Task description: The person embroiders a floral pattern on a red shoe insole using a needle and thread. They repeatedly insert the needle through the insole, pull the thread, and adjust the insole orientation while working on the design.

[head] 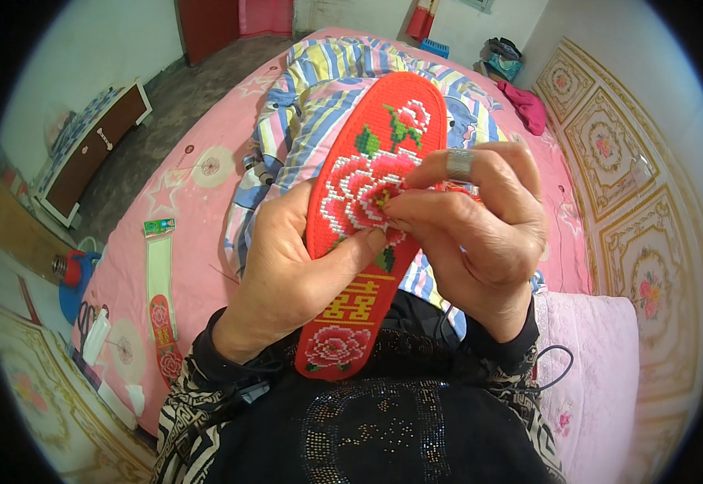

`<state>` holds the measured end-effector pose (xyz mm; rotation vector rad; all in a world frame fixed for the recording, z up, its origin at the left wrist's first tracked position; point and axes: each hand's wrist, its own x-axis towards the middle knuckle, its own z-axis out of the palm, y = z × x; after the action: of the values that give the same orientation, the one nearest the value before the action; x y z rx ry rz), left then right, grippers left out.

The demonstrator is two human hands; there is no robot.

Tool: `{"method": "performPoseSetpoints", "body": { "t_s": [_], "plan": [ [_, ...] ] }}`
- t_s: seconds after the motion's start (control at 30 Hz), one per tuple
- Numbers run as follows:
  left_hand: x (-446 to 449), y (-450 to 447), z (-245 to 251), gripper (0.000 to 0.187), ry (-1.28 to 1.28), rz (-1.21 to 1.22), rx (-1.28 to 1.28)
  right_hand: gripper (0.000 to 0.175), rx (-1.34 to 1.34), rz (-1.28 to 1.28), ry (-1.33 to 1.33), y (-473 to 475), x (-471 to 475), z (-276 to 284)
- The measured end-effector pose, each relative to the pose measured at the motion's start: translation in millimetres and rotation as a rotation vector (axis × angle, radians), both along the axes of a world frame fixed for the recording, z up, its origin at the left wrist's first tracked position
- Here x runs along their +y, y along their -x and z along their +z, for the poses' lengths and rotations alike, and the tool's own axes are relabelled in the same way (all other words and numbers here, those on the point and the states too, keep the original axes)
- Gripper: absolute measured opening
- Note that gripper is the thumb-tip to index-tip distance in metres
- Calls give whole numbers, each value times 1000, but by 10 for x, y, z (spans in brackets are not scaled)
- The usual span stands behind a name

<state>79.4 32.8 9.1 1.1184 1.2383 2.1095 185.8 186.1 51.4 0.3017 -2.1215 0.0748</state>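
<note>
A red cross-stitched insole point(366, 175) with pink-and-white peonies, green leaves and yellow characters is held up in front of my body, toe end away from me. My left hand point(291, 266) grips its left edge, thumb across the stitched face and the other fingers hidden behind. Against the large flower, my right hand point(484, 218) has its thumb and fingertips pinched together. Whatever they may hold is too small or hidden to make out. A silver thimble ring point(459, 164) circles one right finger. Some red thread point(461, 190) shows between the right fingers.
A crumpled striped quilt point(315, 109) covers part of the pink bed sheet point(200, 199). At left lie a similar smaller-looking insole point(162, 320), a long clear packet point(159, 260) and scissors point(86, 316). A pink pillow point(593, 351) sits at right beside an ornate panel point(606, 136).
</note>
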Motion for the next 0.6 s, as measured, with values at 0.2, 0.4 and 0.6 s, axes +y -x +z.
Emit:
{"method": "performPoseSetpoints", "body": {
  "t_s": [0.2,0.4,0.6],
  "plan": [
    [-5,65,3,23,65,-7,-82,16,-10,161,54,76,-115,127],
    [-117,367,3,18,-40,226,-83,16,69,512,1058,-688,109,59],
    [-529,1042,-163,17,-48,595,103,7,812,205,1048,-2161,1578,147]
  ]
}}
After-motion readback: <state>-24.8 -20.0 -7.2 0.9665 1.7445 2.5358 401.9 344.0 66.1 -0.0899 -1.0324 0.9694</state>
